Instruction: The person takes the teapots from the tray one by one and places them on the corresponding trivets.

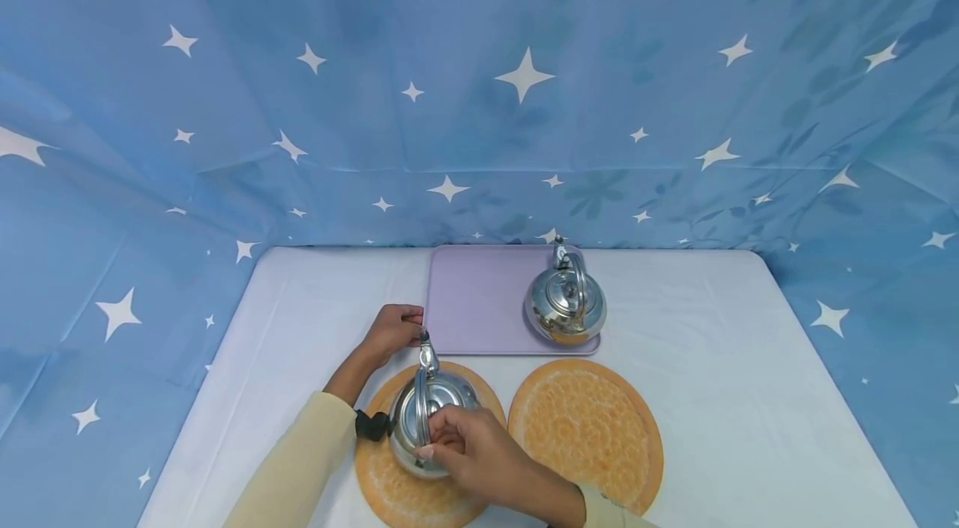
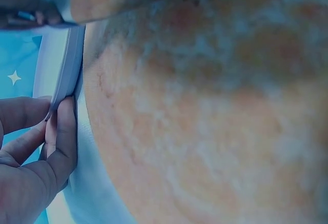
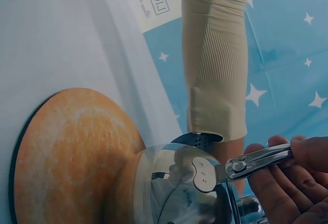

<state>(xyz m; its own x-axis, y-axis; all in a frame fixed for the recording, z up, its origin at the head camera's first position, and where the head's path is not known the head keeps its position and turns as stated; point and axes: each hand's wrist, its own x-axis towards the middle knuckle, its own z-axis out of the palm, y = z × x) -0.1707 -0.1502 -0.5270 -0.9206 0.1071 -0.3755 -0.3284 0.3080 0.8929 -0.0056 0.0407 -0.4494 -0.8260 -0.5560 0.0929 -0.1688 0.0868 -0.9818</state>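
Observation:
My right hand [image 1: 483, 457] grips the raised handle of a shiny steel kettle [image 1: 453, 389]. The kettle stands over the left round placemat [image 1: 378, 470], patterned like a flatbread, its spout toward the back. In the right wrist view, fingers and thumb are curled round the metal handle [image 3: 264, 160]. My left hand [image 1: 393, 334] is at the front left corner of a lilac tray [image 1: 479, 299]. The left wrist view shows thumb and fingers pinching the tray's rim [image 2: 65, 83]. A second steel kettle [image 1: 550, 326] sits on the tray's right end.
Beside the left placemat lies a matching round placemat [image 1: 588, 436]. Everything stands on a white-covered table [image 1: 734, 395]. Blue cloth with white stars [image 1: 479, 95] hangs behind the table and along its sides. My left forearm passes close by the held kettle's left side.

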